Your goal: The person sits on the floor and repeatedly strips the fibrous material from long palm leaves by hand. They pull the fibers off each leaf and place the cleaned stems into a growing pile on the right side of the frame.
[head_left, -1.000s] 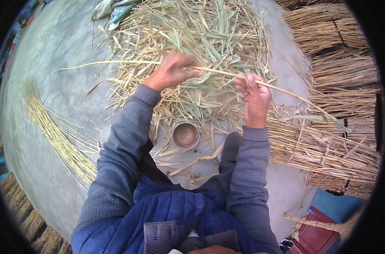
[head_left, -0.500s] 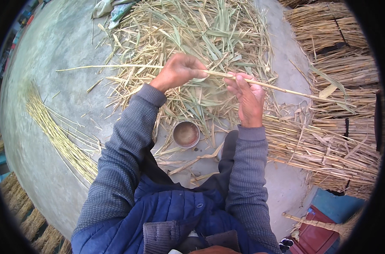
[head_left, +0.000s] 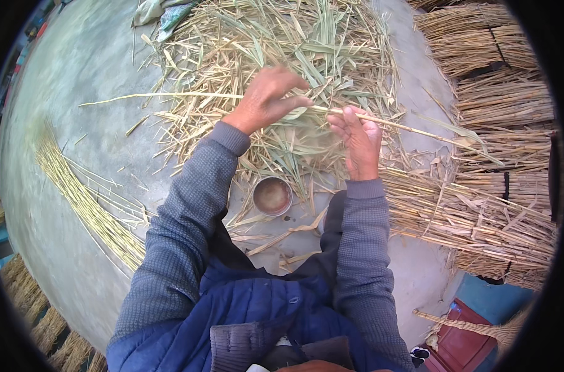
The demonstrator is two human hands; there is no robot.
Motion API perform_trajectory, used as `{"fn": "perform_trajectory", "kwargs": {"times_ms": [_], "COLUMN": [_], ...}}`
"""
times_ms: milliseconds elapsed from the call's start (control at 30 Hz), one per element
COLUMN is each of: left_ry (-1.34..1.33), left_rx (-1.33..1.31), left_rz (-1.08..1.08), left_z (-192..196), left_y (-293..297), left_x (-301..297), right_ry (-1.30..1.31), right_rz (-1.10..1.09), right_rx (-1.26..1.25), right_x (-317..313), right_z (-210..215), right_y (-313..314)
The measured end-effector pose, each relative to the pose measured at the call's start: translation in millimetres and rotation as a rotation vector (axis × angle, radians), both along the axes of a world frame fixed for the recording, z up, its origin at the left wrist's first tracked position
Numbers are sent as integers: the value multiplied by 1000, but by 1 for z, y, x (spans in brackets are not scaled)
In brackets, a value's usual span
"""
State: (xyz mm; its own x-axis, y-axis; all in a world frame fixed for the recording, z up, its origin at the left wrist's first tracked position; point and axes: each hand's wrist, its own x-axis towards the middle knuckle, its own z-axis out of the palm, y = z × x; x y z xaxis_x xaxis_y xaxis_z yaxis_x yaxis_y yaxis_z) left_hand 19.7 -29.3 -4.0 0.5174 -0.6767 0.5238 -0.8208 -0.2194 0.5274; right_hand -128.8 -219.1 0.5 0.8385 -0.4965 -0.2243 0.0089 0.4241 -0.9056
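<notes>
A long, thin reed stalk (head_left: 412, 129) stretches across in front of me, slanting slightly down to the right. My right hand (head_left: 361, 139) pinches it between thumb and fingers near its middle. A strip of dry leaf (head_left: 452, 129) hangs at the stalk's right part. My left hand (head_left: 271, 99) is over the stalk's left half, thumb and forefinger spread apart, a little blurred; its other fingers are partly hidden. Beneath both hands lies a heap of stripped leaves and husks (head_left: 232, 56), green and straw-coloured.
A small round metal bowl (head_left: 273, 196) stands on the concrete floor (head_left: 77, 68) between my feet. To the left lies a bunch of slender yellowish stalks (head_left: 87, 198). Unstripped reeds (head_left: 443, 204) lie to the right, beside stacked tied bundles (head_left: 505, 102). A dark red panel (head_left: 465, 338) is at lower right.
My left hand has lifted slightly and its thumb and forefinger have parted from the stalk. The right hand keeps its pinch, shifted a little left, and the leaf strip at the right has moved.
</notes>
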Motion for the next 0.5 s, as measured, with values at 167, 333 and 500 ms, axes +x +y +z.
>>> {"fn": "perform_trajectory", "kwargs": {"times_ms": [167, 333, 500], "left_ry": [-37, 118, -72], "left_rx": [108, 395, 27], "left_rz": [19, 207, -48], "left_z": [6, 24, 9], "left_y": [-8, 39, 9], "left_x": [-7, 24, 4], "right_ry": [-108, -121, -142], "right_rz": [-26, -163, -52], "right_rx": [38, 63, 22], "right_x": [1, -9, 0], "right_z": [0, 8, 0], "right_y": [-3, -32, -9]}}
